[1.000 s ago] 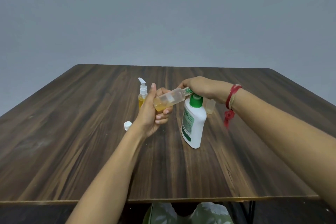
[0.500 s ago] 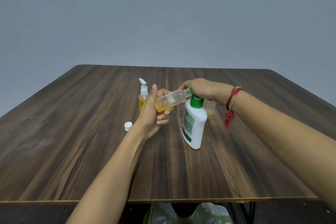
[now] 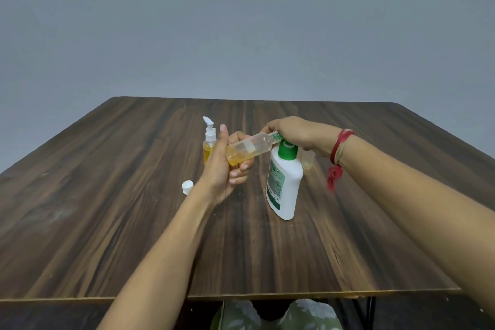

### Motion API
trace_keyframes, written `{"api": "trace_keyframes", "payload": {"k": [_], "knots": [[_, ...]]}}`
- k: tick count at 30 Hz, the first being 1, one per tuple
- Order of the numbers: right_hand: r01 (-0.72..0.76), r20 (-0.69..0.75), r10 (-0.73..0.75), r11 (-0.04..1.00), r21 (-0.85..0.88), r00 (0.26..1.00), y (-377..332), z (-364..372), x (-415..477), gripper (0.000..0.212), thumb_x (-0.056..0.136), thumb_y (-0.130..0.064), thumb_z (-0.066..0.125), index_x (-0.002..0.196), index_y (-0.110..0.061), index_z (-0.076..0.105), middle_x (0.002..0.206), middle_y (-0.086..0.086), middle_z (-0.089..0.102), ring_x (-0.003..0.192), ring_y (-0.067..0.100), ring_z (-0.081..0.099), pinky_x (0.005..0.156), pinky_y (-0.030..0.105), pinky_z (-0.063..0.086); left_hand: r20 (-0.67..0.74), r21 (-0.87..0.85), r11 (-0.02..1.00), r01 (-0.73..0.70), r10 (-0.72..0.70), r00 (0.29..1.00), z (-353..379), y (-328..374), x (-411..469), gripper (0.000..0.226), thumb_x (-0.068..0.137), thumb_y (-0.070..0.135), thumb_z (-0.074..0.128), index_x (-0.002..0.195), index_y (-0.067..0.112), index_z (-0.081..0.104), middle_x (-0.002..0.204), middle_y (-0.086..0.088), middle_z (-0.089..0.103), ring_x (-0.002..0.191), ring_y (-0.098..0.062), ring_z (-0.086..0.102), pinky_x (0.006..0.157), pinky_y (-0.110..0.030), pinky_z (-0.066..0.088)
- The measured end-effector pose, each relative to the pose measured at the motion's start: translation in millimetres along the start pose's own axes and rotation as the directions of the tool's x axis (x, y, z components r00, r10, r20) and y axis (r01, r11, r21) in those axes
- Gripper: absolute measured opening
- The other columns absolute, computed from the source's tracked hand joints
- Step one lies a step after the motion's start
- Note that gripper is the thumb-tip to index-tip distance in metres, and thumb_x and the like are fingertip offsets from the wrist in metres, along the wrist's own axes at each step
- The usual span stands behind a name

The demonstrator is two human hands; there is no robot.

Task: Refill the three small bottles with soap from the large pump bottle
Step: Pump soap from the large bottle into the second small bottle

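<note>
A large white pump bottle point(image 3: 284, 182) with a green collar stands upright at the table's middle. My right hand point(image 3: 293, 132) rests on its green pump head. My left hand point(image 3: 225, 166) grips a small clear bottle point(image 3: 249, 149), tilted, its open neck held against the pump's nozzle; yellow soap fills its lower part. A second small bottle point(image 3: 208, 142) with a white pump top and yellow soap stands just behind my left hand. A third small clear bottle point(image 3: 307, 159) stands behind the large one, mostly hidden by my right wrist.
A small white cap point(image 3: 187, 186) lies on the dark wooden table point(image 3: 107, 209), left of my left wrist. The table's near edge runs across the bottom of the view, with patterned cloth on my lap below it.
Hardly anything has moved. Both hands hold the same pose, with the small bottle's neck at the pump's nozzle.
</note>
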State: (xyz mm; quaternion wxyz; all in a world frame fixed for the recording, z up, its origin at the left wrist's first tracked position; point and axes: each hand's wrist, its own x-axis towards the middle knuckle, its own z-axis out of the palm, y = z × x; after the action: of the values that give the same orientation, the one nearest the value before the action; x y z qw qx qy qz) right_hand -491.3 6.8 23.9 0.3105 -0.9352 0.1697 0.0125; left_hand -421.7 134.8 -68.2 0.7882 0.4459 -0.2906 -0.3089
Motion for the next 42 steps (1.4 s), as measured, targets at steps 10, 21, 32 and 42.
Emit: {"api": "trace_keyframes", "payload": {"k": [10,21,32,42], "knots": [[-0.014,0.000,0.014,1.000,0.023,1.000,-2,-4,-2,0.034,0.096,-0.005,0.032,0.108,-0.014,0.063,0.075,-0.001,0.056,0.057,0.005,0.042,0.037,0.007,0.033,0.003,-0.011,1.000,0.013,-0.013,1.000,0,0,0,0.055,0.092,0.059,0.024,0.076,0.017,0.055,0.047,0.000,0.039,0.031,-0.002,0.023,0.031,-0.012,0.014],[-0.039,-0.013,0.041,0.989,0.140,0.999,4,4,1,0.034,0.095,-0.011,0.036,0.108,-0.019,0.066,0.074,-0.004,0.059,0.066,0.010,0.050,0.062,0.020,0.041,-0.007,0.007,1.000,0.017,-0.017,1.000,-2,0,2,0.054,0.095,0.056,0.025,0.076,0.016,0.055,0.046,-0.001,0.039,0.030,-0.003,0.024,0.031,-0.012,0.015],[-0.031,-0.046,0.035,0.996,0.083,0.998,-1,1,-1,0.037,0.095,-0.003,0.034,0.115,-0.011,0.063,0.070,-0.003,0.054,0.055,0.003,0.043,0.031,0.003,0.028,-0.023,-0.020,1.000,0.021,-0.022,0.999,-1,-1,2,0.054,0.101,0.045,0.023,0.071,0.018,0.058,0.046,-0.001,0.038,0.030,-0.003,0.023,0.032,-0.013,0.013],[-0.043,-0.019,0.044,0.997,0.065,0.999,-5,-1,-8,0.037,0.097,-0.009,0.032,0.118,-0.017,0.062,0.073,-0.004,0.055,0.058,0.003,0.044,0.036,0.007,0.032,-0.031,-0.005,1.000,0.009,-0.010,0.999,-1,0,3,0.054,0.101,0.046,0.023,0.070,0.018,0.058,0.046,-0.001,0.038,0.031,-0.004,0.022,0.034,-0.015,0.011]]}}
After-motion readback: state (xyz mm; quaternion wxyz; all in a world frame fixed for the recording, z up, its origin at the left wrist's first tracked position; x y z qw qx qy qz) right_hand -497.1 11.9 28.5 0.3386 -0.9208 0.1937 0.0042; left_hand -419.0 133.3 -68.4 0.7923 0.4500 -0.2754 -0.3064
